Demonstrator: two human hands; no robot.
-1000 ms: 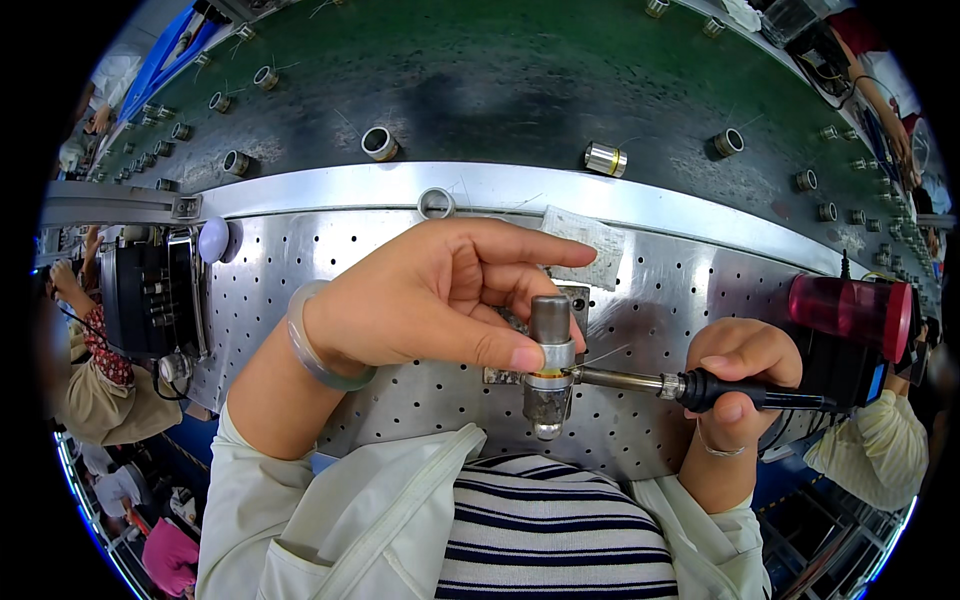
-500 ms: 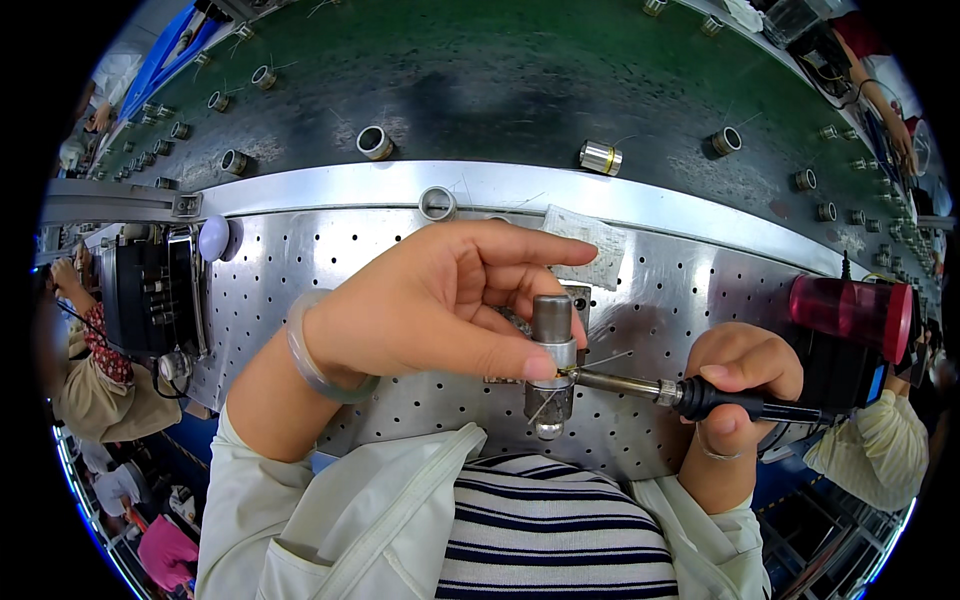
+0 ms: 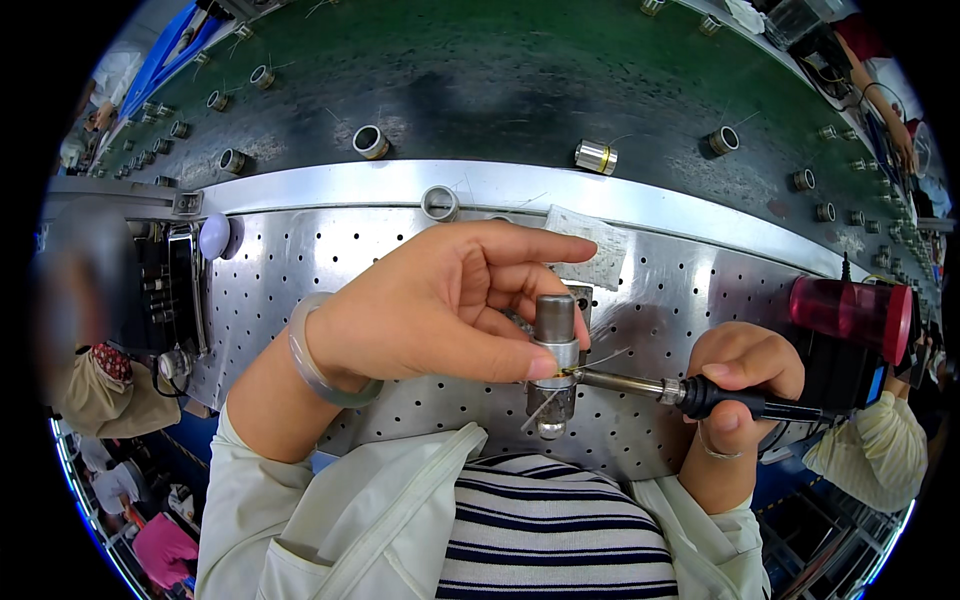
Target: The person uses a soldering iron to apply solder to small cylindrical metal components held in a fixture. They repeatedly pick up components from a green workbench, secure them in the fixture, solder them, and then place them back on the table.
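Observation:
My left hand [image 3: 440, 305] curls its thumb and fingers around a metal cylinder fitting [image 3: 556, 348] with a grey ring, seated on a dark metal post [image 3: 554, 316]. The index finger stretches out to the right, above the post. A thin wire sticks out from the ring on each side. In my right hand [image 3: 745, 375] is a soldering iron [image 3: 725, 398] with a black handle. Its metal tip points left and touches the ring's yellowish band beside my left thumb. Part of the post's mount is hidden behind my fingers.
Beyond the perforated metal bench [image 3: 330, 260] runs a green conveyor belt [image 3: 480, 80] carrying several metal rings. One loose ring [image 3: 439, 204] sits at its edge, near a whitish pad [image 3: 590, 250]. A red cylinder [image 3: 850, 315] stands right; a purple knob [image 3: 214, 238] left. Other people work on both sides.
The rings on the belt have shifted slightly left. At the far left, a person's head has leaned into view. My hands, the fitting and the iron have hardly moved.

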